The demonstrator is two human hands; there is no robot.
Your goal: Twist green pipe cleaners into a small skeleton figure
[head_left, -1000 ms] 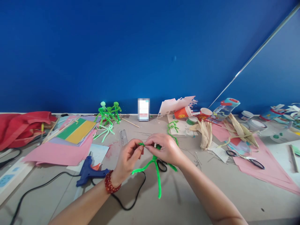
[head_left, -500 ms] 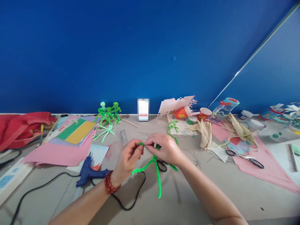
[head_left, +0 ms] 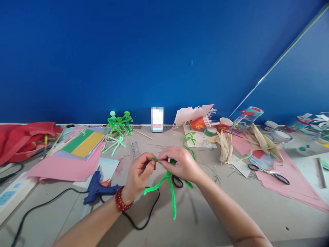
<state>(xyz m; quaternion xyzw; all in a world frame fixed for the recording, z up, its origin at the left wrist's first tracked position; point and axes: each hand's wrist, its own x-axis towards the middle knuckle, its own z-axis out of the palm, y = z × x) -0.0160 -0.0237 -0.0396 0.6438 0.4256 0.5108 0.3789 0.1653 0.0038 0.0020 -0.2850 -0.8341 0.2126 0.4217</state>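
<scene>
A bright green pipe cleaner figure (head_left: 173,199) hangs above the table, its long limbs dangling below my fingers. My left hand (head_left: 141,173), with a red beaded bracelet at the wrist, pinches a small green end of it between thumb and forefinger. Close against those fingertips, my right hand (head_left: 180,163) is closed on the figure too, and hides most of its upper part. Behind the hanging limbs shows a black scissor handle (head_left: 178,181). Finished-looking green pipe cleaner figures (head_left: 119,123) stand at the back left, and another green one (head_left: 189,139) lies behind my right hand.
A blue glue gun (head_left: 99,190) with a black cord lies left of my hands. Pink sheets (head_left: 77,168), a power strip (head_left: 15,195) and a clear ruler (head_left: 135,151) are around it. To the right are scissors (head_left: 269,173), dried husks (head_left: 225,147) and a red paper cup (head_left: 200,122).
Both hands stay almost in place, still pinching the green piece. The dangling limbs have shifted slightly to the left.
</scene>
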